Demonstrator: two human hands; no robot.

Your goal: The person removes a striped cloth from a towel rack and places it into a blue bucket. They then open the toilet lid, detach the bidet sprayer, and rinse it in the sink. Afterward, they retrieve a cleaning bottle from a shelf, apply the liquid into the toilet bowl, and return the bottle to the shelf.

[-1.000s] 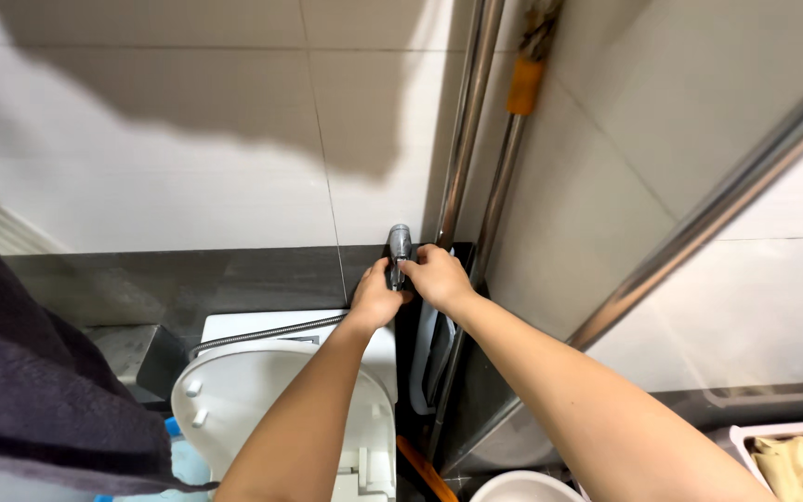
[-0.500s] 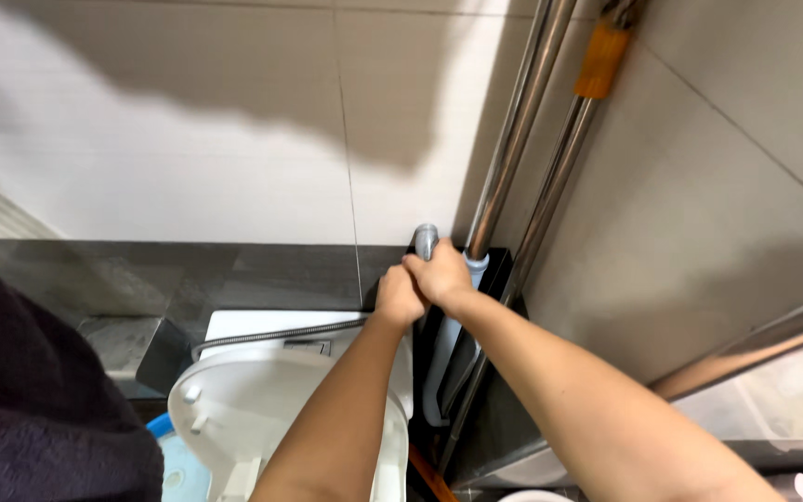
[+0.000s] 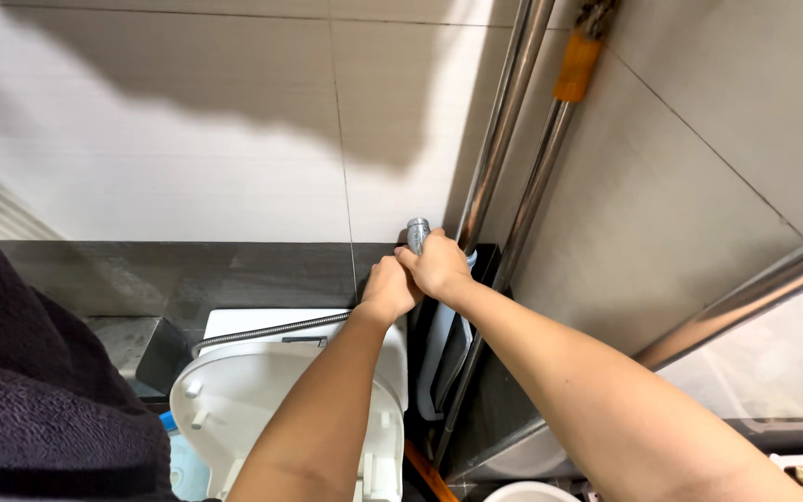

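Note:
A grey metal spray head (image 3: 417, 229) stands upright against the tiled wall, beside a chrome pipe (image 3: 497, 121). Both my hands wrap around it: my left hand (image 3: 388, 288) grips the lower part, and my right hand (image 3: 439, 265) closes over it just above, touching the left. Only the sprayer's top shows above my fingers. A ribbed metal hose (image 3: 267, 332) runs from under my left hand leftward across the white toilet tank (image 3: 234, 323).
A raised white toilet seat (image 3: 234, 390) sits below the tank. A mop pole with an orange collar (image 3: 576, 67) leans in the corner. A dark towel (image 3: 20, 390) fills the lower left. A slanted metal rail (image 3: 745, 297) crosses right; a white basin rim (image 3: 536, 491) shows below.
Both hands have stayed clamped on the spray head. My right hand has shifted a little over the top of it, and the view has drifted slightly.

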